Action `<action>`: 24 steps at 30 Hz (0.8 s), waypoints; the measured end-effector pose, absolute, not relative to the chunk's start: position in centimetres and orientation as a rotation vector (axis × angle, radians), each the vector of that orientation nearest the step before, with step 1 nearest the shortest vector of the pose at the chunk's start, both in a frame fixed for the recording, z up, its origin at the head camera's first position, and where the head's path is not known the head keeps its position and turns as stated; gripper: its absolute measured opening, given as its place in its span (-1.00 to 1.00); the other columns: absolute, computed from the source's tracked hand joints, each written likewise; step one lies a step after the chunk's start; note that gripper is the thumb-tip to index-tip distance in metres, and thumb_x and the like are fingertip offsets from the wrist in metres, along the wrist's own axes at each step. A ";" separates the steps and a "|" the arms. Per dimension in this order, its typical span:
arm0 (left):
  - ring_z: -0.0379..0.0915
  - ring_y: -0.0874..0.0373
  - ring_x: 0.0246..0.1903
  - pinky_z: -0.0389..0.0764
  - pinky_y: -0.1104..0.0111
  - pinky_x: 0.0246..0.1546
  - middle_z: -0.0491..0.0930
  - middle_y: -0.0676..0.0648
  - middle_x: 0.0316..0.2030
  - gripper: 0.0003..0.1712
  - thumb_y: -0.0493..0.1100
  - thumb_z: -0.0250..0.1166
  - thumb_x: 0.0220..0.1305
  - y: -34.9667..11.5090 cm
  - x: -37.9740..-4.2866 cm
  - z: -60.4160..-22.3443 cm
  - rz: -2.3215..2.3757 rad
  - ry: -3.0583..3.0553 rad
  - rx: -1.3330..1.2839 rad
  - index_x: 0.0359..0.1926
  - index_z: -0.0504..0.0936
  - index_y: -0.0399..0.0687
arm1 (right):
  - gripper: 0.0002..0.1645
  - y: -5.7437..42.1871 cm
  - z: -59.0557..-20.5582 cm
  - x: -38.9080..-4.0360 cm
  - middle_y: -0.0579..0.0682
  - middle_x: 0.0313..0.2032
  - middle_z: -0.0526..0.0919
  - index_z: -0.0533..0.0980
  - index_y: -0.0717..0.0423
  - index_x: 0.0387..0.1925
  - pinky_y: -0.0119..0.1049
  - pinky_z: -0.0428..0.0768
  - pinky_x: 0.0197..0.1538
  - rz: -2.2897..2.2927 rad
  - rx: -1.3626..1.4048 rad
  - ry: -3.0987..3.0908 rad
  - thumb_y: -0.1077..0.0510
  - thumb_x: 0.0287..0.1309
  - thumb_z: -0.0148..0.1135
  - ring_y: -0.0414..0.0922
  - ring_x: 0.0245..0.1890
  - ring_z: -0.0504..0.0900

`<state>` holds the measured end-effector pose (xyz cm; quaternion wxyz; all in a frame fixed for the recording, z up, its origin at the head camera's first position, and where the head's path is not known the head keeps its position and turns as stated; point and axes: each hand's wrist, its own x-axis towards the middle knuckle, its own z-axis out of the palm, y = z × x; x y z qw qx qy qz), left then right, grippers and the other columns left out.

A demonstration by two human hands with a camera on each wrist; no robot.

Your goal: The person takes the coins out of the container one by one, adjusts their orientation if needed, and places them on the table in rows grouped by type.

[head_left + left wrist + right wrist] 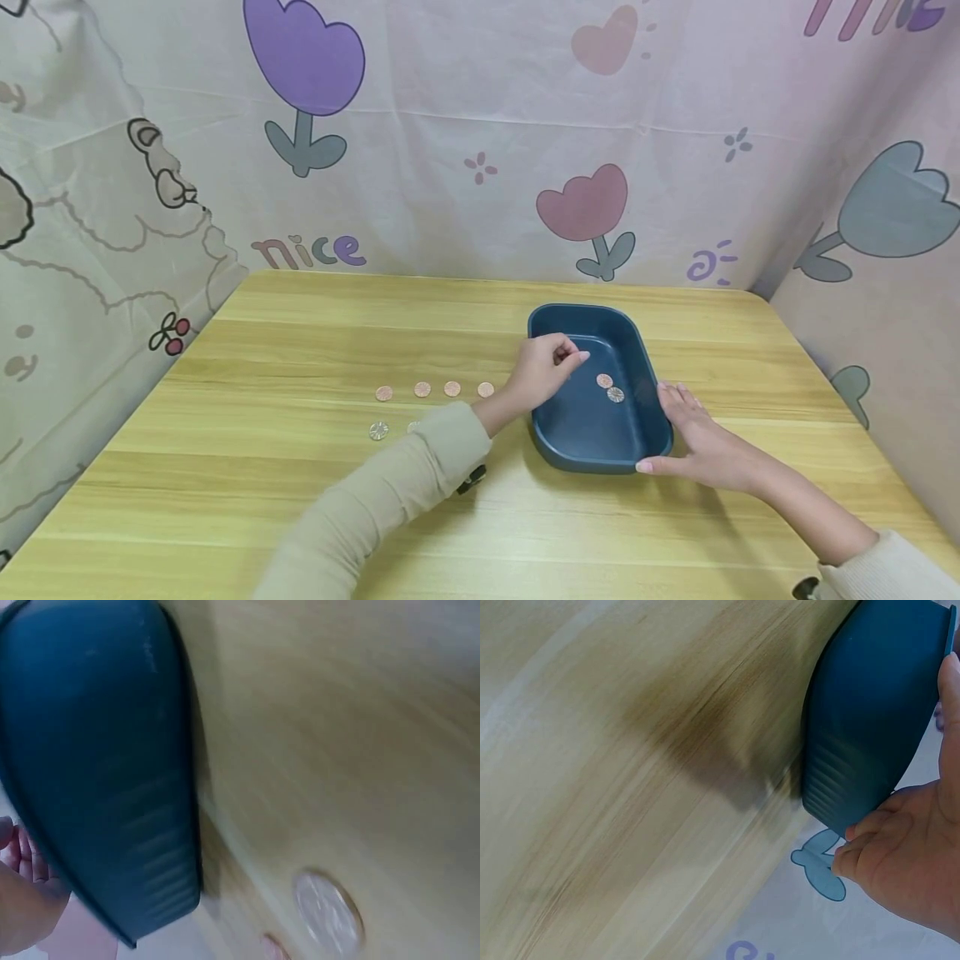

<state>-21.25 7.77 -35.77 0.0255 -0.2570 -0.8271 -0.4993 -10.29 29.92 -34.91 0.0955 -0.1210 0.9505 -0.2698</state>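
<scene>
A dark blue tray (585, 461) on the table holds one copper-coloured coin (604, 381) and one silver coin (616, 395), touching each other. Over its left side hovers my left hand (542, 367), fingers bent, thumb and fingertips close together; whether a coin is between them is hidden. My right hand (708, 446) rests against the tray's right side with spread, fairly straight fingers, its thumb at the near right corner. The right wrist view shows that hand (907, 862) touching the tray's outer wall (874, 712).
Left of the tray lies a row of several copper-coloured coins (422, 389). Nearer me is a silver coin (378, 430), with another partly behind my left sleeve (390, 483). A printed cloth (450, 167) hangs behind the wooden table (315, 325).
</scene>
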 end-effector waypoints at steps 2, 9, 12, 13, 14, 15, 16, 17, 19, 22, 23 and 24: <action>0.28 0.37 -0.64 0.31 0.65 -0.62 0.51 0.01 -0.62 -0.80 -0.14 0.25 0.22 8.5 -21.3 -36.0 -1.490 -2.584 -0.787 -0.46 0.58 -0.18 | 0.35 29.9 -34.9 -10.3 0.43 0.39 -0.20 -0.19 0.42 0.37 0.44 -0.10 0.20 -0.797 -0.353 2.815 -0.23 -0.12 0.37 0.40 0.36 -0.30; 0.25 0.36 -0.63 0.27 0.65 -0.61 0.52 0.00 -0.58 -0.80 -0.14 0.24 0.23 10.9 -21.8 -36.5 -1.423 -2.610 -0.779 -0.44 0.59 -0.17 | 0.34 29.9 -34.9 -10.4 0.43 0.39 -0.21 -0.19 0.42 0.37 0.44 -0.11 0.20 -0.801 -0.357 2.807 -0.22 -0.11 0.37 0.41 0.36 -0.31; 0.23 0.35 -0.63 0.24 0.65 -0.62 0.53 -0.01 -0.57 -0.82 -0.15 0.24 0.23 11.7 -22.2 -36.8 -1.396 -2.643 -0.768 -0.43 0.60 -0.18 | 0.34 29.9 -34.9 -10.4 0.44 0.38 -0.21 -0.19 0.43 0.37 0.44 -0.11 0.20 -0.805 -0.364 2.805 -0.21 -0.11 0.37 0.42 0.36 -0.31; 0.23 0.36 -0.64 0.24 0.65 -0.63 0.52 0.00 -0.57 -0.82 -0.15 0.24 0.23 12.0 -22.3 -36.9 -1.376 -2.668 -0.765 -0.43 0.59 -0.17 | 0.34 29.9 -34.9 -10.4 0.44 0.38 -0.20 -0.19 0.43 0.37 0.44 -0.10 0.20 -0.805 -0.365 2.806 -0.20 -0.11 0.37 0.42 0.36 -0.31; 0.24 0.36 -0.64 0.25 0.65 -0.63 0.52 0.01 -0.57 -0.83 -0.15 0.23 0.24 12.2 -22.4 -37.0 -1.367 -2.693 -0.764 -0.42 0.59 -0.17 | 0.34 29.9 -34.9 -10.4 0.43 0.38 -0.20 -0.18 0.43 0.37 0.44 -0.10 0.20 -0.804 -0.362 2.807 -0.21 -0.11 0.37 0.41 0.36 -0.31; 0.24 0.36 -0.63 0.26 0.65 -0.63 0.52 0.01 -0.56 -0.83 -0.16 0.23 0.24 12.4 -22.4 -37.1 -1.359 -2.717 -0.765 -0.42 0.59 -0.17 | 0.34 29.9 -34.9 -10.4 0.43 0.38 -0.20 -0.18 0.43 0.37 0.45 -0.10 0.20 -0.806 -0.362 2.807 -0.21 -0.12 0.38 0.41 0.36 -0.31; 0.26 0.36 -0.63 0.27 0.65 -0.62 0.52 0.02 -0.56 -0.84 -0.16 0.24 0.23 12.6 -22.5 -37.2 -1.338 -2.738 -0.767 -0.42 0.60 -0.16 | 0.34 29.9 -35.0 -10.4 0.44 0.38 -0.20 -0.18 0.43 0.37 0.45 -0.10 0.20 -0.808 -0.365 2.809 -0.21 -0.12 0.38 0.41 0.36 -0.31; 0.27 0.36 -0.63 0.28 0.64 -0.62 0.52 0.02 -0.56 -0.84 -0.16 0.23 0.23 12.7 -22.5 -37.3 -1.333 -2.759 -0.768 -0.41 0.59 -0.16 | 0.34 29.9 -35.0 -10.4 0.44 0.38 -0.19 -0.18 0.44 0.37 0.45 -0.10 0.20 -0.813 -0.366 2.809 -0.21 -0.12 0.38 0.42 0.36 -0.31; 0.29 0.36 -0.62 0.31 0.63 -0.61 0.53 0.01 -0.56 -0.85 -0.17 0.23 0.23 12.9 -22.5 -37.4 -1.311 -2.788 -0.774 -0.42 0.59 -0.16 | 0.34 29.9 -35.0 -10.4 0.45 0.38 -0.19 -0.18 0.44 0.37 0.45 -0.10 0.20 -0.819 -0.371 2.810 -0.20 -0.13 0.39 0.42 0.36 -0.31; 0.30 0.34 -0.62 0.32 0.62 -0.61 0.56 -0.01 -0.56 -0.86 -0.19 0.25 0.22 13.0 -22.4 -37.5 -1.303 -2.799 -0.753 -0.42 0.60 -0.17 | 0.35 29.9 -35.0 -10.4 0.45 0.38 -0.19 -0.17 0.45 0.36 0.45 -0.09 0.20 -0.824 -0.369 2.809 -0.20 -0.13 0.39 0.42 0.36 -0.31; 0.30 0.34 -0.62 0.31 0.62 -0.61 0.57 -0.02 -0.55 -0.86 -0.20 0.25 0.22 13.0 -22.4 -37.5 -1.308 -2.804 -0.741 -0.42 0.60 -0.17 | 0.34 29.9 -35.0 -10.4 0.45 0.38 -0.19 -0.17 0.45 0.36 0.45 -0.09 0.19 -0.825 -0.368 2.808 -0.20 -0.13 0.39 0.42 0.36 -0.31; 0.30 0.34 -0.62 0.31 0.61 -0.61 0.58 -0.03 -0.54 -0.87 -0.20 0.25 0.21 13.0 -22.3 -37.5 -1.312 -2.806 -0.728 -0.42 0.60 -0.18 | 0.35 30.0 -34.9 -10.4 0.44 0.38 -0.19 -0.17 0.44 0.37 0.45 -0.09 0.20 -0.821 -0.362 2.807 -0.21 -0.13 0.39 0.41 0.36 -0.32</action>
